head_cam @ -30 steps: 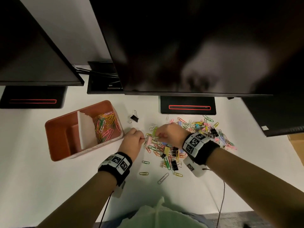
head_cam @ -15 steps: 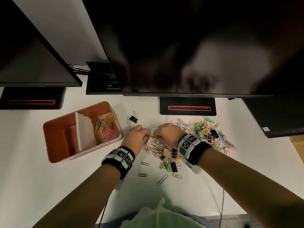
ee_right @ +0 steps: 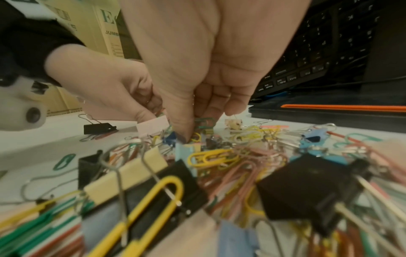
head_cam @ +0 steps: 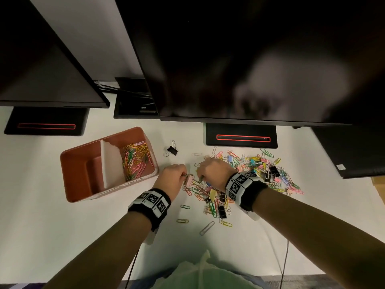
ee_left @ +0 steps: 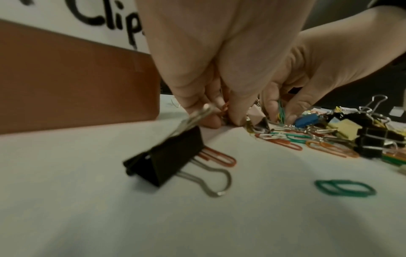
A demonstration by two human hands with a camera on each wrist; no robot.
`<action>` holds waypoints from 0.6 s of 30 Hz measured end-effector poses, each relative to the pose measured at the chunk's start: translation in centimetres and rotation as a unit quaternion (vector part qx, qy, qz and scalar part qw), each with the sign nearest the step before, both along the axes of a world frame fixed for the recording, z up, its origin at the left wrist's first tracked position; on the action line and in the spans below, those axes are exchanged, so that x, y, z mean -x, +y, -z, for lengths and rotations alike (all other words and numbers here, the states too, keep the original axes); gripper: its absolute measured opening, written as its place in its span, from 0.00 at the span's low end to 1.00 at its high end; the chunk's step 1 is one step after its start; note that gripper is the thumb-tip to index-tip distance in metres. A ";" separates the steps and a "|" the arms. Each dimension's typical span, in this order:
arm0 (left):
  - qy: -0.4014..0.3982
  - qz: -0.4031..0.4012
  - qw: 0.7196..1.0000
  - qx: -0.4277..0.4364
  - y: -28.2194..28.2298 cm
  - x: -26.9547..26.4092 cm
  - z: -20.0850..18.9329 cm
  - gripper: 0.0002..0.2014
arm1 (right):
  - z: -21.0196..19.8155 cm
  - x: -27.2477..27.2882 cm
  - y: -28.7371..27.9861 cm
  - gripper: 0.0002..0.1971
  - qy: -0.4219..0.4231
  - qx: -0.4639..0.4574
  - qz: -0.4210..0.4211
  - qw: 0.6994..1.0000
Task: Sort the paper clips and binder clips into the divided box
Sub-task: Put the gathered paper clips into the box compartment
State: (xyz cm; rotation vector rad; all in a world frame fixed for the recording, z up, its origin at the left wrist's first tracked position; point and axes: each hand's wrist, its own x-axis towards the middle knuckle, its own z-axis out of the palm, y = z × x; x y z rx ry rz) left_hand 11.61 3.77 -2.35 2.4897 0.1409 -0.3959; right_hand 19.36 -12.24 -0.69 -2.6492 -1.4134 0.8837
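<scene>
An orange-brown divided box [head_cam: 79,163] stands on the left, with coloured paper clips [head_cam: 135,159] in its right compartment. A mixed pile of paper clips and binder clips [head_cam: 245,176] lies to the right. My left hand [head_cam: 184,176] is at the pile's left edge. It pinches an orange paper clip [ee_left: 225,107], and its thumb is against a pink binder clip [head_cam: 188,180]. My right hand [head_cam: 201,179] is curled into the pile, pinching green paper clips [ee_right: 204,121] between thumb and fingers. A black binder clip [ee_left: 169,160] lies under my left wrist.
Another black binder clip [head_cam: 172,150] lies alone beyond the hands. Loose paper clips [head_cam: 183,221] are scattered toward me. Monitors overhang the desk, with their black bases [head_cam: 241,135] behind the pile. A keyboard [ee_right: 318,57] sits behind the pile in the right wrist view.
Both hands have drawn together at the pile's left edge. The left hand moved right to the pink binder clip, and the right hand shifted left and dug in.
</scene>
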 end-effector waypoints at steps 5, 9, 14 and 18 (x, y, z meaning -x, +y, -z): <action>-0.032 -0.038 0.998 0.036 0.0 1.6 -1.4 0.01 | 0.2 0.9 -0.1 0.11 -0.025 0.004 -0.006 1.000; -0.109 -0.050 0.990 0.075 1.1 2.9 -5.3 0.02 | 0.3 1.1 -0.3 0.11 -0.006 -0.004 0.015 1.000; -0.129 -0.162 0.974 0.090 5.4 3.5 -9.8 0.03 | -1.9 0.4 0.9 0.10 0.011 -0.048 0.059 0.997; -0.119 -0.232 0.964 0.049 9.5 3.3 -11.2 0.04 | -6.3 -0.1 5.5 0.11 -0.012 -0.159 0.074 0.984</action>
